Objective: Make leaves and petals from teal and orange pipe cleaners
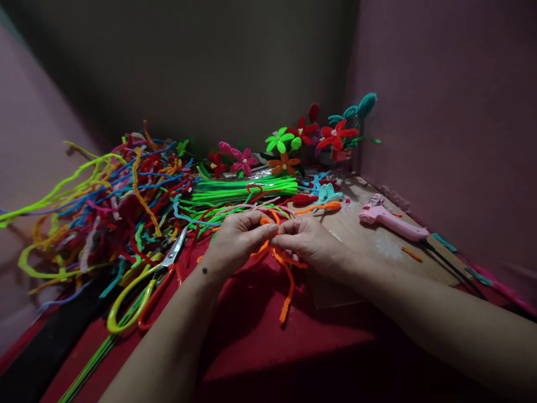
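Orange pipe cleaners (286, 282) are pinched between my two hands over the red cloth, with loose ends hanging down and sticking out around the fingers. My left hand (241, 238) grips them from the left, thumb and forefinger pressed together. From the right, my right hand (308, 240) pinches the same orange pieces, its fingertips touching those of the left. The exact shape between the fingertips is partly hidden. Just behind the hands lie green pipe cleaners (243, 189) in a bundle, and an orange bud-shaped piece (331, 206) rests to the right.
Scissors (153, 285) with yellow and red handles lie left of my hands, beside a tangled heap of coloured pipe cleaners (104, 207). A pink glue gun (392, 221) sits on a board (369, 263) at the right. Finished pipe-cleaner flowers (302, 134) stand along the back wall.
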`<control>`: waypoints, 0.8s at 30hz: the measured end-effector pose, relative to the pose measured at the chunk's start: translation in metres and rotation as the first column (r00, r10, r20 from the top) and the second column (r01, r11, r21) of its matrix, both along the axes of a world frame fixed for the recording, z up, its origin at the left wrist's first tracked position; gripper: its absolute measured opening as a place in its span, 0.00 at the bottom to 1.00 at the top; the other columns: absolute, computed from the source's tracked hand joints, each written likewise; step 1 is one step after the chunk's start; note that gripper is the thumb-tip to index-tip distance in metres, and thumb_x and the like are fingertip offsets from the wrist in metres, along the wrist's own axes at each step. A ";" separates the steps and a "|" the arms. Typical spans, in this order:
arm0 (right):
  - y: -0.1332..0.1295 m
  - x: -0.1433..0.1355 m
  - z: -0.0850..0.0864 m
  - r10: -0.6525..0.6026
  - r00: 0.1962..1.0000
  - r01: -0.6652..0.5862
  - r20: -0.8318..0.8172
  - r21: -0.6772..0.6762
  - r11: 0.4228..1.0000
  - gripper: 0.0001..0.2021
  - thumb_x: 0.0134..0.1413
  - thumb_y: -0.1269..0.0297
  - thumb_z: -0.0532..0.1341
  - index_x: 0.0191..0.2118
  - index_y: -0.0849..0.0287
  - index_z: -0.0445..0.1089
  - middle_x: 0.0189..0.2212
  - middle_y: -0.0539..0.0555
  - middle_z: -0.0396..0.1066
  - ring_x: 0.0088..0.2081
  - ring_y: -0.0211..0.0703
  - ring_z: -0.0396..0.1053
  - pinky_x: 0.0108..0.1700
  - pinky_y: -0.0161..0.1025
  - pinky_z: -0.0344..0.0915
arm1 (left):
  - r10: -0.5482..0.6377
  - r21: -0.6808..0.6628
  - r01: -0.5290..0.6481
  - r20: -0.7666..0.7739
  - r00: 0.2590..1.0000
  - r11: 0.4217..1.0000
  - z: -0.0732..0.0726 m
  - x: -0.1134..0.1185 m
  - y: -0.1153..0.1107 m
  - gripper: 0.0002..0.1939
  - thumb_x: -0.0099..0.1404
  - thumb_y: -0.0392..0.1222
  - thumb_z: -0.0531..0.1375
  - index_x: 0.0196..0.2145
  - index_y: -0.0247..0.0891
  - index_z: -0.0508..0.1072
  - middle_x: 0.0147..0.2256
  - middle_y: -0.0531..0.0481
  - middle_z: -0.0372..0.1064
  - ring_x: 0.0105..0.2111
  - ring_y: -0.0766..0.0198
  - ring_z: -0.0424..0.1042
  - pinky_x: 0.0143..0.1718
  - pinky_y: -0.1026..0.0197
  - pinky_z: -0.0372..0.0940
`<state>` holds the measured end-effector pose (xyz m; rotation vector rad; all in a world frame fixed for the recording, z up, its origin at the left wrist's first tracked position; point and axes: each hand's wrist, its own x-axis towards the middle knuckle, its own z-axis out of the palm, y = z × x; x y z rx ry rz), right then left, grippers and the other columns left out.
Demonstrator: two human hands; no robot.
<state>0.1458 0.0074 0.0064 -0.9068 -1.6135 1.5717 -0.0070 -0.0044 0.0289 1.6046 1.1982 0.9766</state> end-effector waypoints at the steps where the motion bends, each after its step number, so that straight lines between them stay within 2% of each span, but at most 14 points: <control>1: 0.000 0.000 -0.001 0.004 1.000 -0.004 -0.013 -0.005 1.000 0.10 0.43 0.67 0.59 0.17 0.61 0.61 0.11 0.44 0.55 0.15 0.28 0.50 0.19 0.32 0.45 | -0.006 0.019 0.006 -0.027 1.000 1.000 0.000 -0.001 0.000 0.11 0.55 0.42 0.60 0.21 0.33 0.66 0.18 0.57 0.54 0.18 0.74 0.50 0.19 0.68 0.46; 7: 0.004 -0.002 -0.010 0.023 0.999 -0.024 -0.043 -0.018 1.000 0.09 0.42 0.66 0.60 0.18 0.61 0.62 0.12 0.44 0.56 0.15 0.28 0.50 0.18 0.31 0.46 | 0.038 0.184 0.003 -0.215 0.976 0.983 -0.001 -0.002 0.001 0.09 0.55 0.41 0.58 0.21 0.35 0.69 0.20 0.55 0.60 0.21 0.71 0.57 0.22 0.68 0.52; 10: 0.005 -0.003 -0.011 0.027 0.999 -0.027 -0.027 -0.018 0.999 0.10 0.42 0.65 0.60 0.18 0.60 0.60 0.11 0.44 0.56 0.14 0.29 0.50 0.17 0.31 0.46 | 0.056 0.239 0.009 -0.263 0.963 0.971 -0.002 -0.001 0.002 0.09 0.55 0.41 0.58 0.21 0.35 0.69 0.20 0.54 0.60 0.22 0.70 0.57 0.23 0.67 0.53; 13: 0.006 -0.002 -0.008 -0.011 0.999 0.010 -0.036 -0.025 1.000 0.12 0.42 0.62 0.60 0.17 0.60 0.59 0.11 0.43 0.55 0.13 0.28 0.49 0.17 0.31 0.44 | 0.079 0.164 -0.052 -0.162 0.984 0.985 -0.002 0.001 0.003 0.09 0.55 0.42 0.58 0.22 0.35 0.68 0.18 0.56 0.57 0.19 0.71 0.54 0.21 0.67 0.51; 16: 0.009 0.000 -0.005 -0.103 0.992 0.103 -0.076 -0.013 0.995 0.13 0.42 0.60 0.60 0.18 0.60 0.59 0.12 0.43 0.54 0.14 0.28 0.47 0.18 0.31 0.43 | 0.092 0.054 -0.088 -0.082 0.992 0.995 0.001 0.002 0.003 0.10 0.54 0.45 0.59 0.24 0.34 0.68 0.19 0.56 0.58 0.19 0.72 0.54 0.20 0.67 0.50; 20: 0.014 0.002 -0.005 -0.181 0.978 0.185 -0.102 0.039 0.982 0.12 0.41 0.61 0.61 0.17 0.60 0.58 0.14 0.43 0.54 0.17 0.28 0.48 0.20 0.32 0.43 | 0.050 -0.082 -0.064 -0.166 0.985 0.995 0.001 0.005 -0.001 0.13 0.55 0.48 0.58 0.24 0.34 0.68 0.17 0.56 0.56 0.16 0.72 0.51 0.18 0.67 0.46; 22: 0.015 0.002 -0.006 -0.187 0.978 0.192 -0.095 0.042 0.981 0.12 0.42 0.62 0.60 0.18 0.60 0.59 0.14 0.44 0.54 0.17 0.29 0.48 0.21 0.32 0.44 | 0.036 0.018 -0.032 -0.261 0.965 0.999 -0.003 0.007 -0.003 0.11 0.57 0.46 0.56 0.24 0.35 0.68 0.18 0.54 0.58 0.18 0.70 0.53 0.20 0.66 0.48; 24: 0.016 0.001 -0.008 -0.193 0.978 0.196 -0.075 0.038 0.980 0.11 0.42 0.62 0.59 0.17 0.60 0.58 0.13 0.43 0.54 0.17 0.29 0.47 0.21 0.32 0.43 | 0.084 0.248 0.018 -0.394 0.915 0.969 -0.009 0.007 -0.004 0.08 0.58 0.41 0.55 0.23 0.37 0.68 0.21 0.52 0.61 0.22 0.68 0.56 0.24 0.65 0.50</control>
